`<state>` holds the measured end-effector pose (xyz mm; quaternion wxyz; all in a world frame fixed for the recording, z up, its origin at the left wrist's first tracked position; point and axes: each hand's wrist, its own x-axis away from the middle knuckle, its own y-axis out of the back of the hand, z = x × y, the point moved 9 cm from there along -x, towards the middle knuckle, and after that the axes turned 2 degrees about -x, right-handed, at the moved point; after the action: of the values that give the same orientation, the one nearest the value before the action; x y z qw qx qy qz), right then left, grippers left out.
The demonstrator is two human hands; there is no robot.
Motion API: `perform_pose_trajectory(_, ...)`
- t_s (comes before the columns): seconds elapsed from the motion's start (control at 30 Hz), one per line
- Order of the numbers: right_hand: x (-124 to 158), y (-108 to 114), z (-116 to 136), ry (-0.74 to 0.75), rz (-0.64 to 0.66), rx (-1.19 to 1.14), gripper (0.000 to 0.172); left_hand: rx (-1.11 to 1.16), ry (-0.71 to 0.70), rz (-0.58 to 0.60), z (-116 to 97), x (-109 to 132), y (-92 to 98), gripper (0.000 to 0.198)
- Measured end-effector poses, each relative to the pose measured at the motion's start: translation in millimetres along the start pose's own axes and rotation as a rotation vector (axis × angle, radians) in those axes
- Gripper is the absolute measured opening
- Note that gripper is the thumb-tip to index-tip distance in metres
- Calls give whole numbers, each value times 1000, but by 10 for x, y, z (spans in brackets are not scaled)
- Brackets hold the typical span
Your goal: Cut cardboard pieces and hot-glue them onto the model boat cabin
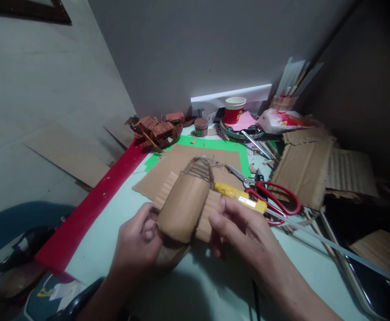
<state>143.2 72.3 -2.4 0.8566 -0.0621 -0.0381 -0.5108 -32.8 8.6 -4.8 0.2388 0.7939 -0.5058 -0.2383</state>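
Observation:
A boat-shaped cardboard model (184,205) with a smooth curved roof and a ribbed, pointed far end is between my hands, above the table. My left hand (139,236) is closed around its near left side, fingers curled in. A corrugated cardboard piece (208,216) passes under the roof and sticks out on both sides. At its right edge, my right hand (240,229) pinches it between thumb and fingers. A yellow glue gun (240,196), with a long clear glue stick (315,236) behind it, lies just past my right hand. Red-handled scissors (295,203) rest beside it.
A flat cardboard sheet (148,180) lies beneath on the pale table (111,227). Brown cardboard models (158,131), a small jar (201,128) and a red paper cup (234,111) stand at the back. Cardboard pieces (305,165) are piled at the right. Red tape (94,200) runs along the left edge.

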Motion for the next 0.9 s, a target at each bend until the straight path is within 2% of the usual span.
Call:
perform_pose_trajectory(0.17,22,0,16,-15,-2,2,30,-19,-8,-14,-53,24,-2,13)
perform_pose_trajectory(0.33,-4,-9,-21,-69,10,48,19,-30,6,-31,-40,37,0,18)
perform_pose_trajectory(0.57,-18,6,-78,-127,-27,78,24,-37,-26,72,118,-39,-22,19)
perform_pose_trajectory(0.7,-4,-9,-90,-93,-10,84,23,-13,-37,86,202,-41,-27,24)
perform_pose_trajectory(0.9,-18,-9,-120,-55,20,114,27,2,-49,124,350,-26,-79,18)
